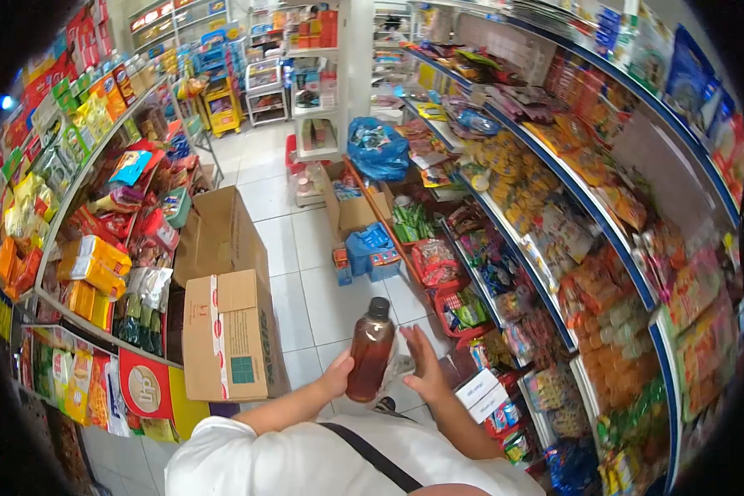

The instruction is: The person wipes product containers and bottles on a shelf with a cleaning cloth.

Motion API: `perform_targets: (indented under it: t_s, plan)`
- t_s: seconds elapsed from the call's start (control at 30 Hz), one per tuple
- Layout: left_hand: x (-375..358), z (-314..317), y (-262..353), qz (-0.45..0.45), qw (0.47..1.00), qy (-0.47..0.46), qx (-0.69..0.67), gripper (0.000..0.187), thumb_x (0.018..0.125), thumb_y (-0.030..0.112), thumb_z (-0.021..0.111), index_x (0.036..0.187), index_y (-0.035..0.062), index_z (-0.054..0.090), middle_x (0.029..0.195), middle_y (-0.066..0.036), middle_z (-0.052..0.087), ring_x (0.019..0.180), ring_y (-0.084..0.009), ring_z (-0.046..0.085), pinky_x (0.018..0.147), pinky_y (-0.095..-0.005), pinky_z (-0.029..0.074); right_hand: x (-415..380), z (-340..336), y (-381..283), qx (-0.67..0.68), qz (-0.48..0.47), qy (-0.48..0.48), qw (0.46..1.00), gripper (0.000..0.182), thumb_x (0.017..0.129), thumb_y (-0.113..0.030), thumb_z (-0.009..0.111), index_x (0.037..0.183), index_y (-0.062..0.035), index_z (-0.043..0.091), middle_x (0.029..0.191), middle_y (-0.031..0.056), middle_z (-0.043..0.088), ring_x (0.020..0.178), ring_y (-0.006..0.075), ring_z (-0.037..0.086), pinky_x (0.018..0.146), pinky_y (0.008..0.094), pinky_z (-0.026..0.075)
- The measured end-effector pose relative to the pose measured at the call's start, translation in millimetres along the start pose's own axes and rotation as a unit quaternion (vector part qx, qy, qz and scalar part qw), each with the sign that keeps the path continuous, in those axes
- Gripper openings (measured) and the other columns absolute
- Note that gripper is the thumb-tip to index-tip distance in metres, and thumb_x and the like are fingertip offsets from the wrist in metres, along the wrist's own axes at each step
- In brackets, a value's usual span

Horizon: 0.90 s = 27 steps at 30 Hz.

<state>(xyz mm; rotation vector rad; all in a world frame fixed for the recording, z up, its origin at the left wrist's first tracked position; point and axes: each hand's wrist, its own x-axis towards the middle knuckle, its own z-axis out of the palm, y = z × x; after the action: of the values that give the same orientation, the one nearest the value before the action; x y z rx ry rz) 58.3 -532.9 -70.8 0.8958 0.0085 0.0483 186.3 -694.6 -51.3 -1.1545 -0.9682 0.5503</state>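
A brown plastic bottle (370, 355) with a black cap stands nearly upright in front of my chest, filled with dark liquid. My left hand (336, 374) grips it from the left side, low on its body. To the right of the bottle, my right hand (424, 369) is raised with its fingers stretched out and apart. Something clear and crinkled, like thin plastic (398, 366), shows between the bottle and my right palm.
Two cardboard boxes (260, 347) stand at left by a shelf of packets. Snack shelves (570, 331) line the right side. Along the aisle's tiled floor (283, 248) sit a blue bag (378, 149), an open carton (357, 213) and red baskets (463, 332).
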Motion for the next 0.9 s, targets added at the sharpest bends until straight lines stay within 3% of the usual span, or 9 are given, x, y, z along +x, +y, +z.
perform_targets:
  t_s: [0.1,0.2,0.33,0.43,0.5,0.57,0.67,0.7,0.9]
  plan:
    - [42,5,35,0.045,0.988,0.018,0.147,0.085,0.063,0.06,0.066,0.118,0.0002,0.041,0.104,-0.008,0.053,0.094,-0.0123,0.052,0.081,-0.0287,0.043,56,-13,-24,-0.047,-0.018,-0.066,0.997,0.099,0.061,-0.016,0.077,0.134,0.0001,0.013,0.132,0.018,0.035,0.123,0.0251,0.034,0.1,0.0373,0.029]
    - [54,-14,50,0.061,0.942,0.071,0.322,0.048,0.072,0.037,0.067,0.1,0.0038,0.047,0.082,-0.005,0.057,0.075,-0.0112,0.054,0.065,-0.0289,0.046,94,-4,-23,0.047,0.038,-0.053,0.997,0.086,0.059,-0.009,0.079,0.126,-0.0023,0.026,0.122,0.0161,0.044,0.111,0.0229,0.046,0.093,0.0352,0.038]
    - [62,-34,58,0.15,0.887,0.259,0.353,0.045,0.069,0.032,0.069,0.096,0.0034,0.048,0.072,-0.002,0.056,0.066,-0.0094,0.054,0.057,-0.0256,0.044,147,7,3,0.088,0.043,-0.059,0.993,0.081,0.057,-0.006,0.08,0.121,-0.0037,0.03,0.116,0.0155,0.047,0.107,0.0233,0.049,0.09,0.0361,0.042]
    - [66,-53,87,0.019,0.822,0.42,0.384,0.038,0.077,0.032,0.063,0.096,0.004,0.048,0.079,-0.004,0.057,0.066,-0.0108,0.054,0.058,-0.0263,0.045,183,18,32,0.07,0.014,-0.068,0.995,0.081,0.055,-0.006,0.081,0.12,-0.0039,0.031,0.115,0.0164,0.047,0.107,0.0247,0.049,0.09,0.0373,0.041]
    - [72,-107,86,0.045,0.87,0.453,0.191,0.035,0.082,0.034,0.057,0.099,0.0048,0.047,0.088,-0.007,0.056,0.069,-0.0139,0.056,0.06,-0.0287,0.047,214,27,49,0.046,-0.042,-0.075,0.995,0.082,0.055,-0.007,0.081,0.121,-0.004,0.031,0.116,0.0172,0.046,0.109,0.0255,0.048,0.091,0.0376,0.04]
    - [77,-157,97,0.014,0.892,0.448,0.055,0.036,0.089,0.039,0.043,0.106,0.0072,0.044,0.104,-0.013,0.053,0.076,-0.0212,0.059,0.069,-0.0356,0.05,252,37,64,0.028,-0.103,-0.071,0.992,0.085,0.054,-0.009,0.082,0.122,-0.0038,0.031,0.118,0.0185,0.045,0.111,0.0268,0.046,0.092,0.0382,0.039]
    - [94,-186,140,-0.01,0.938,0.298,-0.178,0.04,0.089,0.042,0.042,0.112,0.0086,0.041,0.108,-0.014,0.052,0.087,-0.0269,0.059,0.076,-0.04,0.049,314,52,89,0.033,-0.123,-0.094,0.987,0.086,0.054,-0.01,0.083,0.122,-0.0036,0.03,0.119,0.0183,0.044,0.111,0.0274,0.046,0.092,0.0387,0.039]
    - [104,-196,153,-0.013,0.954,0.232,-0.191,0.041,0.09,0.043,0.039,0.112,0.0086,0.041,0.112,-0.014,0.052,0.093,-0.0292,0.058,0.082,-0.0431,0.047,334,60,94,0.015,-0.104,-0.095,0.99,0.085,0.054,-0.015,0.083,0.121,-0.0027,0.032,0.118,0.019,0.047,0.109,0.0279,0.048,0.092,0.0383,0.039]
    - [158,-285,239,0.038,0.957,0.282,-0.06,0.039,0.086,0.039,0.051,0.105,0.0082,0.036,0.098,-0.012,0.055,0.09,-0.0235,0.059,0.076,-0.0389,0.05,455,84,124,-0.076,-0.128,-0.135,0.98,0.084,0.054,-0.018,0.083,0.12,-0.0027,0.034,0.117,0.019,0.048,0.11,0.029,0.048,0.092,0.039,0.038]
